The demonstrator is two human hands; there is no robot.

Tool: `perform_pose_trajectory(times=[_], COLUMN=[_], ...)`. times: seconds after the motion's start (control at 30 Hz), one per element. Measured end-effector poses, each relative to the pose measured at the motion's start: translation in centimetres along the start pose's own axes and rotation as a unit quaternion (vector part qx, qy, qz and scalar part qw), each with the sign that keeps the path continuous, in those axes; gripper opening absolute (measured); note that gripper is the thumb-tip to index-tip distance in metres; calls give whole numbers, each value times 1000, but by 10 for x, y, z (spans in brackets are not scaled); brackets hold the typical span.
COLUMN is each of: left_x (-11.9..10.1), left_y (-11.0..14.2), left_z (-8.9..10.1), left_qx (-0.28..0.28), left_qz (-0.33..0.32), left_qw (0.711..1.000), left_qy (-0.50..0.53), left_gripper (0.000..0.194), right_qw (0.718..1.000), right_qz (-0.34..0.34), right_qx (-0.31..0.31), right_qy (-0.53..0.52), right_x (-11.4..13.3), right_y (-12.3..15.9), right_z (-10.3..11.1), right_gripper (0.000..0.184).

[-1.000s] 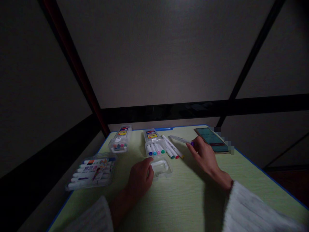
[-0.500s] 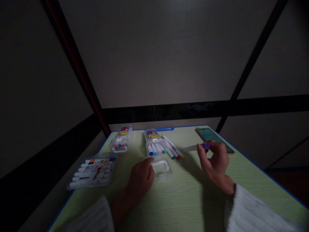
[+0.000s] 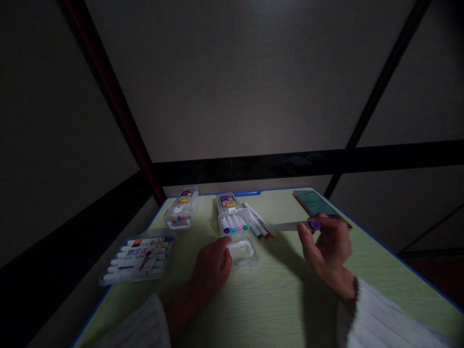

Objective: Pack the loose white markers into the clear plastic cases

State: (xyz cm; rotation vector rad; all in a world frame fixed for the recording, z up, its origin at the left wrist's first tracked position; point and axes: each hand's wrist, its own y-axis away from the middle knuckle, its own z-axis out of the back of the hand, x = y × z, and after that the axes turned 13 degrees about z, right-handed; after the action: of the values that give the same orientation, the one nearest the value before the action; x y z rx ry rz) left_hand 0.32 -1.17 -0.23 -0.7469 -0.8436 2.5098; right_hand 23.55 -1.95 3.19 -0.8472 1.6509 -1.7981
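Note:
A marker with a purple end cap (image 3: 314, 225) is pinched between the thumb and fingers of my right hand (image 3: 328, 246), held above the table with its white barrel pointing left. My left hand (image 3: 212, 263) rests on the table, curled, with thumb and index finger at the left edge of a clear plastic lid (image 3: 250, 261). Just beyond the lid lies an open clear case (image 3: 228, 210) holding several markers with blue, teal, pink and green ends. Loose white markers (image 3: 261, 224) with green, red and yellow ends lie along its right side.
Another clear marker case (image 3: 184, 205) lies at the back left. Nearer, a flat pack of markers (image 3: 139, 258) sits at the table's left edge. A phone (image 3: 313, 203) with a lit screen lies at the back right. A wall rises behind the pale green table (image 3: 264, 299).
My right hand has moved slightly right and down with the purple-ended marker, which now lies nearer level. My left hand stays at the lid.

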Motion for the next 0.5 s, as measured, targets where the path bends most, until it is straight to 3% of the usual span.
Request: perform_pose_trajectory(times=[0.5], left_x=[1], left_y=[0], left_z=[-1], left_qx=[1], left_qz=[-7], left_qw=[1000], left_qy=[5], left_gripper=[20], right_qw=[1000], right_qz=[0], right_qx=[7], right_qy=[3], right_x=[2], right_y=[2], right_z=[-1], right_gripper=[18])
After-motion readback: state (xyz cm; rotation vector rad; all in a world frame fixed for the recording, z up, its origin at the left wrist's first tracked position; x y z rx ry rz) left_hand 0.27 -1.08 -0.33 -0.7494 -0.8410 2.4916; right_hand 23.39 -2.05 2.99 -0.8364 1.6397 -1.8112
